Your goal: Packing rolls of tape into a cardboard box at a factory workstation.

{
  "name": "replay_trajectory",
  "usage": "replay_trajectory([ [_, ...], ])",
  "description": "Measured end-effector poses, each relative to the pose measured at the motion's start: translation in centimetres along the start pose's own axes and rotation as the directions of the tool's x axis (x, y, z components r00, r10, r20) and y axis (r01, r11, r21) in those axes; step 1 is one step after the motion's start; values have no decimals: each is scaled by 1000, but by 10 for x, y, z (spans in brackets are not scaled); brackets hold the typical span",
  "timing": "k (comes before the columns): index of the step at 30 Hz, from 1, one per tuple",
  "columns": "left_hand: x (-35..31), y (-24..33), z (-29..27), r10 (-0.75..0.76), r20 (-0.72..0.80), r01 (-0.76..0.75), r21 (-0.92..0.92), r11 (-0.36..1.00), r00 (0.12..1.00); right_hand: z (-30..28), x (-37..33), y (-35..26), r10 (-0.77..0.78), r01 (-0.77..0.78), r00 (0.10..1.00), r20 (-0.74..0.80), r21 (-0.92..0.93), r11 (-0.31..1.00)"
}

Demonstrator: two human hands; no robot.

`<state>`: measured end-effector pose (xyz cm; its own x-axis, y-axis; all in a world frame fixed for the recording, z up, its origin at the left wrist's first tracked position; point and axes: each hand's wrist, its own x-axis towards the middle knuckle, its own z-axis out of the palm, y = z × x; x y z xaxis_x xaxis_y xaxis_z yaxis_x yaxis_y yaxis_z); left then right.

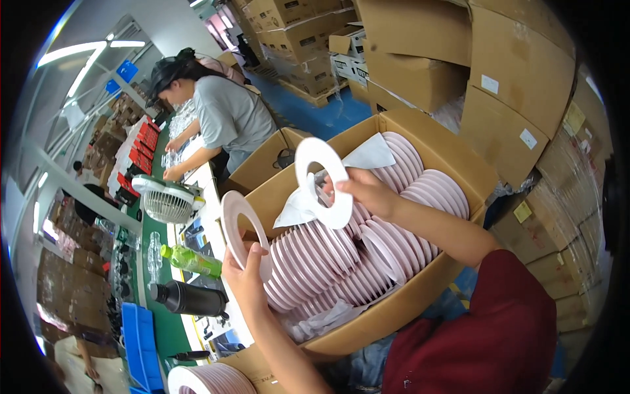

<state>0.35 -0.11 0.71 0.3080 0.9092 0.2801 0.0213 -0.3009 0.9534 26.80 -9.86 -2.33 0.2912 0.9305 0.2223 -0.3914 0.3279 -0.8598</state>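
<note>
My right hand [369, 192] grips a flat white ring [305, 156] by its right edge, holding it up above the box. To the left, my left hand [248, 279] is closed on the lower edge of a second white ring [231, 209], which is tilted upright near the box's left side. Below both hands lies an open cardboard box [482, 172], packed with rows of similar white rings [308, 259] standing on edge. Thin white sheets [371, 154] rest among the rows. Another stack of white rings [220, 381] sits at the lower left.
On the green workbench to the left stand a white fan [169, 202], a green bottle [193, 261], a black bottle [191, 299] and a blue bin [139, 341]. A co-worker [230, 111] in grey leans over the bench farther off. Large cartons [518, 92] are piled at the right.
</note>
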Motion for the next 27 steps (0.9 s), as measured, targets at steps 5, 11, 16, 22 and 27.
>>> replay_trajectory([
  [5, 3, -4, 6, -10, 56, 15, -87, 996, 998, -19, 7, 10, -95, 65, 991, -96, -271, 960],
  [11, 3, -12, 8, -79, 71, 87, -114, 990, 994, -8, 9, -2, -220, 116, 973, -67, -681, 723],
  [16, 4, -19, 7, 55, 49, -50, -91, 995, 997, -7, 31, -47, -479, 325, 876, -52, -670, 667],
  [22, 10, -23, 17, 175, 0, -174, -92, 980, 985, -5, 43, -22, -573, 597, 719, 393, -772, 220],
  [27, 12, -31, 17, 256, -66, -248, 106, 963, 965, 12, 44, -16, -562, 416, 811, 166, -838, 353],
])
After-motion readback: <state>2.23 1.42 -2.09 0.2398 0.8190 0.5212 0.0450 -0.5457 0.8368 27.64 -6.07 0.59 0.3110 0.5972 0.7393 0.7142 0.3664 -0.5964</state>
